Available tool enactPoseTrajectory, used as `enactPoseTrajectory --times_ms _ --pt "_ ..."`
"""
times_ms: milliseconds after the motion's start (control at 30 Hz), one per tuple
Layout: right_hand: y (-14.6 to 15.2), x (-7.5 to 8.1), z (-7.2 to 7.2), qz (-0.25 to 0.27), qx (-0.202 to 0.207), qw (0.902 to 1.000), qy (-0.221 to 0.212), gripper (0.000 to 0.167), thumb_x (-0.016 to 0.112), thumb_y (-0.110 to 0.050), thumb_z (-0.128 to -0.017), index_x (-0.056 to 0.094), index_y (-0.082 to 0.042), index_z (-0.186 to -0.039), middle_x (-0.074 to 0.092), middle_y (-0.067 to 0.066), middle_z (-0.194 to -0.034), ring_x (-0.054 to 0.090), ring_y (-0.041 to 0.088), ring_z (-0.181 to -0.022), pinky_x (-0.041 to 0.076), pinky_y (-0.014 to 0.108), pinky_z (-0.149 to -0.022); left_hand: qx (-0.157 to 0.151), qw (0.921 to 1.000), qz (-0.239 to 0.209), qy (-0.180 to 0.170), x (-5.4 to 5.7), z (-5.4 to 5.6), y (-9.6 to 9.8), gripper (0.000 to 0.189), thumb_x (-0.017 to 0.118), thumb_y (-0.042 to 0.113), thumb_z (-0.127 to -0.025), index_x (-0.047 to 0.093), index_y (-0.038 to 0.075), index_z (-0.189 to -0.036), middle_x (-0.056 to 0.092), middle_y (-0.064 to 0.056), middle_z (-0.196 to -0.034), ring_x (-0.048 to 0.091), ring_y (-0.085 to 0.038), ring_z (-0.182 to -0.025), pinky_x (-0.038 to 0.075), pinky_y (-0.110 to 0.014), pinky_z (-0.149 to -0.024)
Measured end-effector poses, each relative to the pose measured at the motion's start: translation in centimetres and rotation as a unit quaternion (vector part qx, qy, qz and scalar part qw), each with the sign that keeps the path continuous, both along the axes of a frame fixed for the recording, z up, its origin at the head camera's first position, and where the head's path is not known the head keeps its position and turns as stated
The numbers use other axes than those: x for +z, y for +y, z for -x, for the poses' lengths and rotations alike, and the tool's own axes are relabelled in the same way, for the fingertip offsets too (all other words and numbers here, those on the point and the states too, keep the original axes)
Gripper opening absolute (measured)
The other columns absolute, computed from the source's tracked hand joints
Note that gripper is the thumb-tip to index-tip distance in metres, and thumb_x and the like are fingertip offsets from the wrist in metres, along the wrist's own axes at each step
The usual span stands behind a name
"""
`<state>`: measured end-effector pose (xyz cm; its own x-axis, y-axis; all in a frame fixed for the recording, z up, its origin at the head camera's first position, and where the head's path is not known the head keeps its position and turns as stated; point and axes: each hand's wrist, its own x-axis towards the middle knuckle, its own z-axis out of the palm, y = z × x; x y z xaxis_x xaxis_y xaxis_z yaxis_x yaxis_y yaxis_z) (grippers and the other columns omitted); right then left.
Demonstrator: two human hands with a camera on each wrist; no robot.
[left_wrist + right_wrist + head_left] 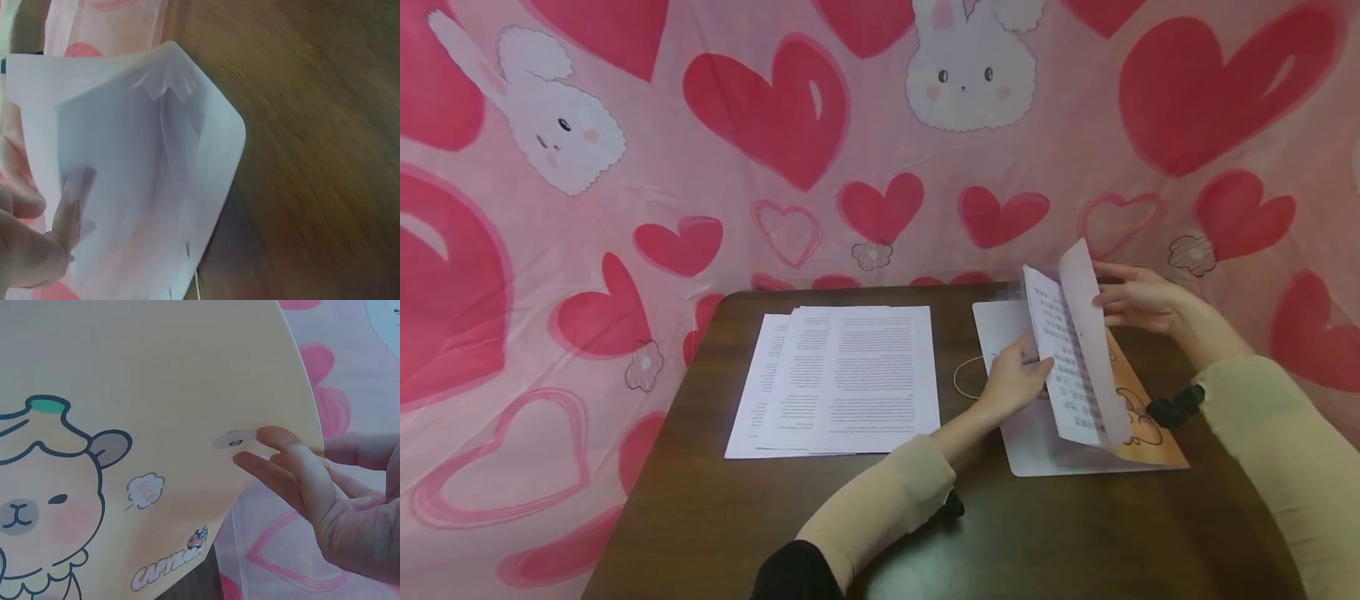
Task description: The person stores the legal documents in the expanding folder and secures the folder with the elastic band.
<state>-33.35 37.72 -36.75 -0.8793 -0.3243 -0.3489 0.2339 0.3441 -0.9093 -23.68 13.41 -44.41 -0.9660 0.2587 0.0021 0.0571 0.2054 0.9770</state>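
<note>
A document folder [1037, 450] lies spread on the table, its inside pale and its outside orange. My left hand [1017, 377] pinches a bundle of printed sheets [1060, 358] standing upright within it, thumb on the printed face. The left wrist view shows the blank white back of the paper [112, 144]. My right hand [331, 506] grips the edge of the raised orange cover [181, 381], fingers beside a round button on the outside. A cartoon capybara [56, 500] is printed on that cover. The right thumb is partly hidden behind it.
To the left, a fanned stack of printed pages [872, 379] lies on the brown wooden table [692, 500]. A thin cord loop [958, 379] sticks out from the folder's left side. Behind the table hangs a pink cloth [737, 225] with hearts and rabbits.
</note>
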Motion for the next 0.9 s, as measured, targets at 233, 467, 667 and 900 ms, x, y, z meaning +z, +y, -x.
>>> enactPoseTrajectory --times_ms 233,467,667,900 --pt "0.1 -0.1 0.4 0.006 0.006 0.9999 -0.005 0.088 0.046 0.002 -0.111 -0.015 -0.009 -0.174 0.06 -0.026 -0.108 0.067 -0.002 -0.102 0.063 0.026 -0.089 -0.012 0.9945 -0.093 -0.047 -0.1 0.2 -3.0 0.053 0.059 0.009 -0.112 0.049 -0.002 -0.162 0.073 -0.028 -0.141 0.082 -0.049 -0.092 0.069 -0.048 -0.08" --pt "0.5 -0.2 0.7 -0.009 0.009 0.9999 -0.005 0.087 0.046 -0.001 -0.113 -0.016 -0.009 -0.174 0.057 -0.017 -0.126 0.066 -0.003 -0.104 0.063 0.026 -0.091 -0.036 0.992 -0.095 -0.075 -0.2 0.7 -6.2 0.051 0.059 0.01 -0.112 0.05 0.0 -0.162 0.068 -0.031 -0.146 0.08 -0.05 -0.104 0.069 -0.046 -0.084" --pt "0.7 -0.1 0.5 -0.026 0.019 0.9995 0.001 0.085 0.045 -0.004 -0.114 -0.016 -0.008 -0.173 0.056 -0.012 -0.131 0.066 -0.002 -0.104 0.063 0.025 -0.092 -0.045 0.9949 -0.045 -0.078 -0.7 1.5 -9.9 0.055 0.057 0.008 -0.111 0.045 -0.007 -0.162 0.065 -0.036 -0.147 0.076 -0.056 -0.113 0.065 -0.061 -0.094" --pt "0.7 0.0 0.7 -0.013 0.017 0.9997 -0.01 0.086 0.045 -0.002 -0.113 -0.017 -0.007 -0.173 0.057 -0.026 -0.111 0.066 -0.002 -0.103 0.063 0.026 -0.091 -0.033 0.9971 -0.014 -0.067 -1.0 2.0 -12.7 0.058 0.056 0.006 -0.11 0.04 -0.011 -0.163 0.064 -0.039 -0.145 0.073 -0.058 -0.117 0.065 -0.06 -0.096"
